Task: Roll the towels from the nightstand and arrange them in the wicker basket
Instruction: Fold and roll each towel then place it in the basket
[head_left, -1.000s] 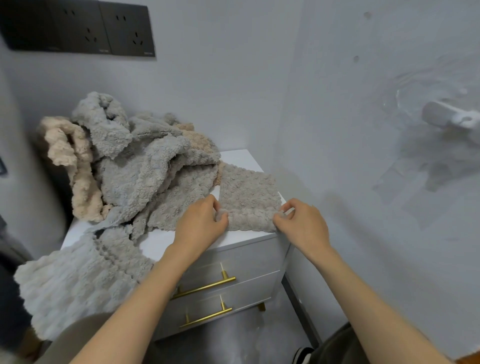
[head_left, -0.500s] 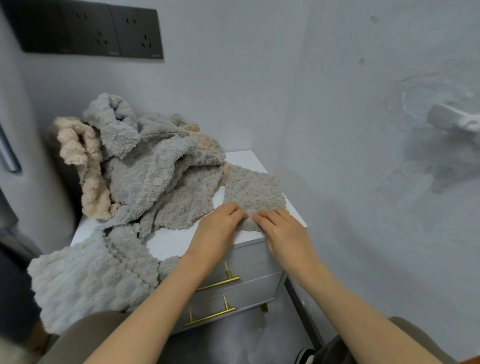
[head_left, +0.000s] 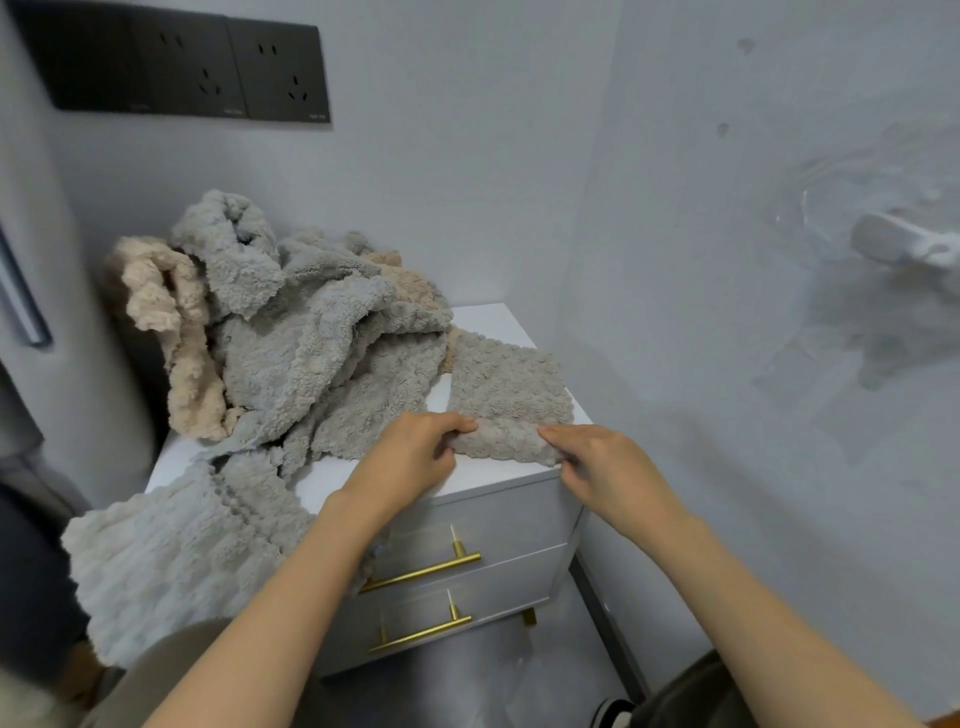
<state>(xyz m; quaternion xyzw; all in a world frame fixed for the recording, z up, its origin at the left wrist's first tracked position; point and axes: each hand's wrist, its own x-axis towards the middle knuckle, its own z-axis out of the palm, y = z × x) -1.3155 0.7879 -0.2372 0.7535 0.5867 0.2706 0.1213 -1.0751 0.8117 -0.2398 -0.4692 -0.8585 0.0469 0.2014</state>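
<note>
a small grey towel (head_left: 511, 387) lies flat on the front right corner of the white nightstand (head_left: 498, 322), its near edge folded up into a low roll. the left hand (head_left: 410, 460) pinches the left end of that roll, thumb on top, grip clamped on the fabric. the right hand (head_left: 597, 467) pinches the right end at the nightstand's edge, grip likewise closed on the towel. just to the left, a heap of grey towels (head_left: 311, 338) and a beige towel (head_left: 171, 332) covers the rest of the top, one grey towel hanging over the front.
</note>
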